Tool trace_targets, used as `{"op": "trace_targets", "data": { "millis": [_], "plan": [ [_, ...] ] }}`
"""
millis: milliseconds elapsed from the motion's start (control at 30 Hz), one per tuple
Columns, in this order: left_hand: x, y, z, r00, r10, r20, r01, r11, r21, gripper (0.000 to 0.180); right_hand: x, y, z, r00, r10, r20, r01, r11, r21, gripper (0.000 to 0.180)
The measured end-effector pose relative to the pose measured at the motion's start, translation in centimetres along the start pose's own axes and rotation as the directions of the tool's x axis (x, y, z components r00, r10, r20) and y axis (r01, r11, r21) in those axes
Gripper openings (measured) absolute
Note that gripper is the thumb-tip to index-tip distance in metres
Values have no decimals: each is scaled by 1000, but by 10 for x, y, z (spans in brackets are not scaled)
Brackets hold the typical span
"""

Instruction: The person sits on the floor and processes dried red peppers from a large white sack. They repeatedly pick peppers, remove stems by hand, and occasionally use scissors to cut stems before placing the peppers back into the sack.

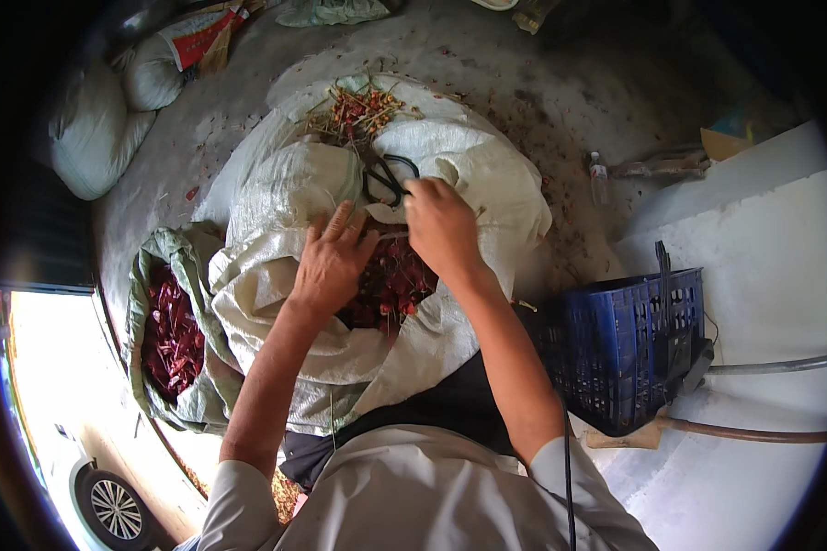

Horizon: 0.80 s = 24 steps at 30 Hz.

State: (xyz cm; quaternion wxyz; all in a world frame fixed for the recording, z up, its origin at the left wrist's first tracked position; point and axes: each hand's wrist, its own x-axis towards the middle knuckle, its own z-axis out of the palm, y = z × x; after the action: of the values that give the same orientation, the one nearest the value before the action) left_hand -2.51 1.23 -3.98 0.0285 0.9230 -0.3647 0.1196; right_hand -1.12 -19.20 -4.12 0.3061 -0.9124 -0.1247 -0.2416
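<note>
A large white woven sack (pixel 294 188) stands in front of me, its mouth folded down around dark red dried chillies (pixel 390 289). My left hand (pixel 333 262) lies over the near edge of the opening, fingers stretched out and partly spread, touching the chillies' rim. Curled fingers close my right hand (pixel 443 228) at the opening's far right side; what they pinch, if anything, is hidden. Right beside those fingertips are black loops (pixel 383 181) that look like scissor handles; I cannot tell whether the hand touches them. Beyond them sits a small heap of chilli stems (pixel 363 110).
To the left stands a greenish sack (pixel 147 248) filled with red chillies (pixel 173 335). A blue plastic crate (pixel 616 340) is at the right, near a clear bottle (pixel 599 179). Full white sacks (pixel 96 138) lean at the far left. Scraps litter the concrete floor (pixel 560 83).
</note>
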Motion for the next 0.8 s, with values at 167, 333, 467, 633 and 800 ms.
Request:
{"op": "trace_targets", "data": {
  "millis": [167, 333, 467, 633, 800],
  "plan": [
    [-18, -72, 28, 989, -127, 73, 114, 980, 161, 23, 37, 39, 74, 902, 89, 422, 50, 950, -308, 34],
    [-31, -102, 29, 982, -180, 57, 172, 977, 125, 24, 70, 19, 76, 718, 178, 673, 58, 948, -313, 58],
    [-13, -121, 12, 937, -349, 16, 340, 921, 189, 43, 109, 8, 58, 606, 272, 748, 120, 898, -424, 57],
    [6, -186, 8, 847, -529, -49, 507, 777, 373, 52, 146, 19, 24, 832, 67, 552, 268, 821, -503, 41],
    [10, -278, 25, 691, -695, 199, 653, 718, 242, 57, 163, 35, 40, 907, -100, 409, 302, 832, -466, 37]
  ]
}}
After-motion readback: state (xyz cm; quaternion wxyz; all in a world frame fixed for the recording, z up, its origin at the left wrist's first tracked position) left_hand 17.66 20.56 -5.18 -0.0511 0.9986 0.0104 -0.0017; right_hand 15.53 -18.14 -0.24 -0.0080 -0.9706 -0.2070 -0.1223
